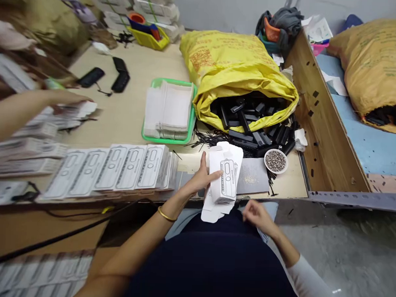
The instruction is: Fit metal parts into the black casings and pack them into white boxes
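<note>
White cardboard box (228, 185) at front edge of bench (120, 114), held by left hand (200, 179); right hand (257, 214) curled, fingers seemingly empty. Probably light, smooth, easily crushed; best gripped along long sides.

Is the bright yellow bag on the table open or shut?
Open. The bag has a wide mouth facing the person, and black parts show inside, with more lying just in front.

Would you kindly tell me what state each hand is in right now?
Left hand: holding the printed white box, thumb across its front.
Right hand: loosely closed, with nothing visible in it.
</note>
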